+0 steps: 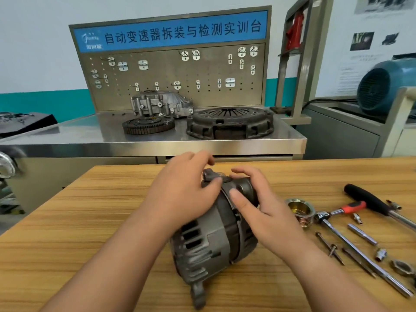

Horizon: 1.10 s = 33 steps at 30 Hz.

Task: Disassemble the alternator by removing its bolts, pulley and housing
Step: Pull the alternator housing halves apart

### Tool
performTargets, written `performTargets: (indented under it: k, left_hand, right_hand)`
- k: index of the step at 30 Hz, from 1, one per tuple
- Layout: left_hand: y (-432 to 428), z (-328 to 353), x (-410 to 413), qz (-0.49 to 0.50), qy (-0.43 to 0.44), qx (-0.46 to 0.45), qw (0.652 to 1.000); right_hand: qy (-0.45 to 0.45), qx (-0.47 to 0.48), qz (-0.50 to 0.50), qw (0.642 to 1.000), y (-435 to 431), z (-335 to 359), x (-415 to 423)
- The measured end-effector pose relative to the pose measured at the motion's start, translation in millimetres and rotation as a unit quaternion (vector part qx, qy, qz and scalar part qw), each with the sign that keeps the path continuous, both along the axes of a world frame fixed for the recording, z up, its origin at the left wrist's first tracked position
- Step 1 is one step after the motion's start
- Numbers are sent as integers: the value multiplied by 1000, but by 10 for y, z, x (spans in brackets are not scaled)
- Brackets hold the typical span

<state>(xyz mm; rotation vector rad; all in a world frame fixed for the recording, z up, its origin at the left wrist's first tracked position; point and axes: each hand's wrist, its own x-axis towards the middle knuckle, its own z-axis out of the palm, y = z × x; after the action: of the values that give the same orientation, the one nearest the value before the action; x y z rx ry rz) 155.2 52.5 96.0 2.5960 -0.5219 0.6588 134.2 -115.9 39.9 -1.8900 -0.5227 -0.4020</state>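
Alternator: lies on its side on the wooden table, under both hands, pulley end away from the person
Housing step: judged to be parting the front housing from the body; pull evenly along the shaft, no twisting, so it does not jam
Left hand: wrapped over the top of the body, thumb on the upper mounting ear, steadying it
Right hand: fingers curled around the front housing, thumb at the seam
Ratchet and extension: right of the right hand, near
Pulley: already off, just right of the right hand, could get knocked
Long bolts: loose, right of the right wrist
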Motion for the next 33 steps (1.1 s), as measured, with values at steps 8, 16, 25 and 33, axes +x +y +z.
performTargets:
  k: [8, 16, 25, 33]
  left_hand:
    - [-10, -335, -344, 104, 34, 55, 993]
    - [-24, -358, -249, 139, 27, 87, 986]
    - [40, -359, -162, 161, 43, 72, 983]
    - [418, -394, -211, 31, 95, -168, 981]
  right_hand:
    - [-58, 80, -128, 987, 242, -74, 164]
    - [-34, -12, -122, 992, 243, 115, 549]
    - [-23, -43, -116, 992, 312, 203, 772]
    - [-19, 33, -169, 985, 369, 59, 614]
